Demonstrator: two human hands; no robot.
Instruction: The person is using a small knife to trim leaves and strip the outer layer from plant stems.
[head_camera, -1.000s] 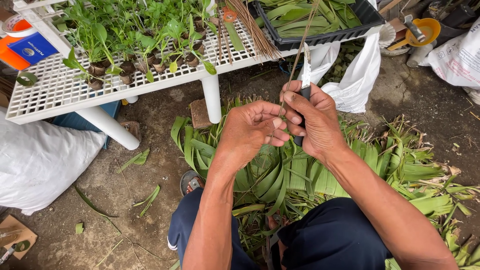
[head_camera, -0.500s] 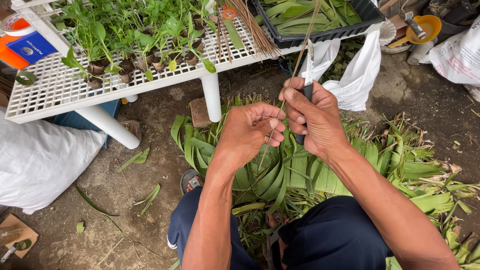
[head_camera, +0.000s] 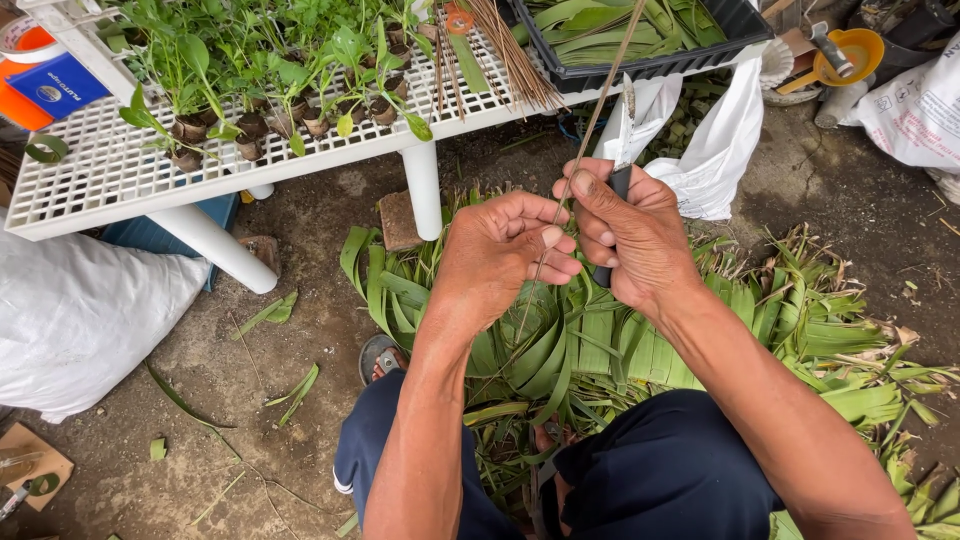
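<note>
My left hand (head_camera: 505, 255) pinches a long thin brown leaf midrib (head_camera: 598, 110) that runs up and to the right past my fingers and down toward my knees. My right hand (head_camera: 630, 235) grips a small knife (head_camera: 618, 165) with a dark handle, its blade pointing up beside the midrib, thumb pressed near the stick. Both hands meet above a heap of green palm leaf strips (head_camera: 590, 340) on the ground in front of my legs.
A white perforated table (head_camera: 100, 180) carries small potted seedlings (head_camera: 260, 90), a bundle of brown midribs (head_camera: 500, 50) and a black tray of leaf strips (head_camera: 640, 35). White sacks (head_camera: 80, 310) lie left and right; a brick (head_camera: 400, 220) sits by the table leg.
The hands have stayed together in the same place; the fingers shifted slightly along the midrib and the stick's tilt changed a little.
</note>
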